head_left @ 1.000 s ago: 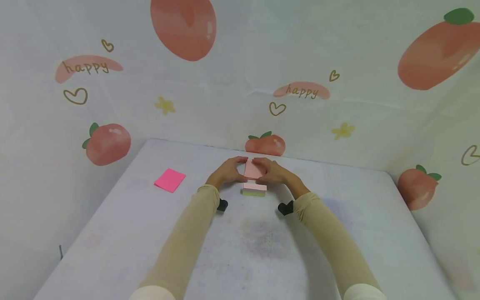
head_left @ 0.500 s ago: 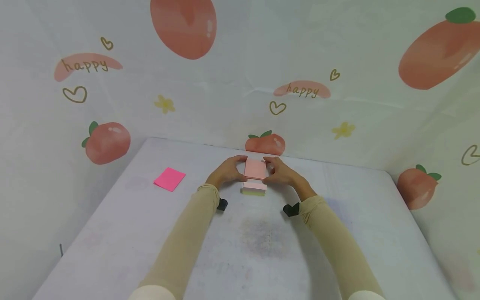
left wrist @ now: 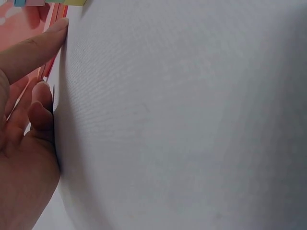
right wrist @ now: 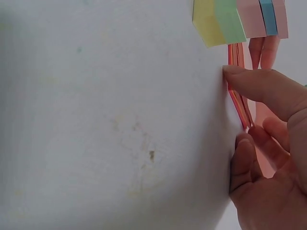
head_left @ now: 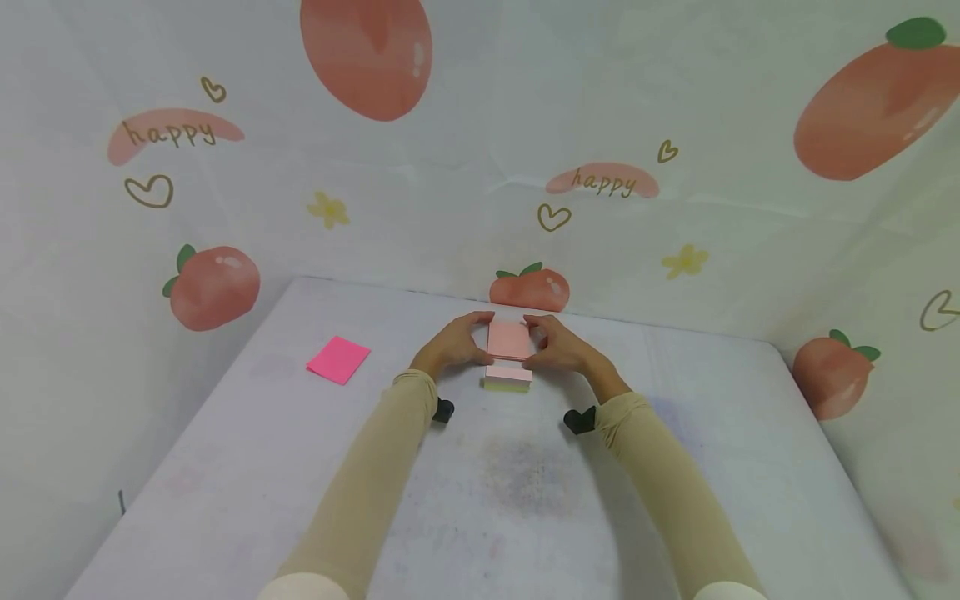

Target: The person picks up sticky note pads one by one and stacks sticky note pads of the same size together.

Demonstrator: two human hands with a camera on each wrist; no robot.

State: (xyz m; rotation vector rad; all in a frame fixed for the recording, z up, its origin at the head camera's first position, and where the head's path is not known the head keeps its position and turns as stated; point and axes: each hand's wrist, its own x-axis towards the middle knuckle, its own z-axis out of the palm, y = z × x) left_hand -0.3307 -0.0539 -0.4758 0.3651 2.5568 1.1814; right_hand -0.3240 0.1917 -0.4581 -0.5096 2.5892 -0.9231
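A flat stack of pink and red sticky notes [head_left: 509,340] lies near the far edge of the table, its layers visible edge-on in the right wrist view. On its left side my left hand [head_left: 455,342] holds it, thumb at the front corner and forefinger towards the back. Opposite, my right hand [head_left: 561,345] grips the right side, its thumb [right wrist: 261,86] against the front edge. Just in front stands a block of coloured sticky notes [head_left: 508,378], with yellow, green, pink and blue layers in the right wrist view [right wrist: 230,21].
A bright pink sticky note [head_left: 339,360] lies apart on the left of the white table [head_left: 300,500]. Behind the table hangs a white cloth [head_left: 450,208] printed with peaches. Both wrists wear black camera mounts [head_left: 580,420].
My right hand has moved slightly right, from over the flat stack to its right edge, so more of the pink top shows. The left hand has stayed put.
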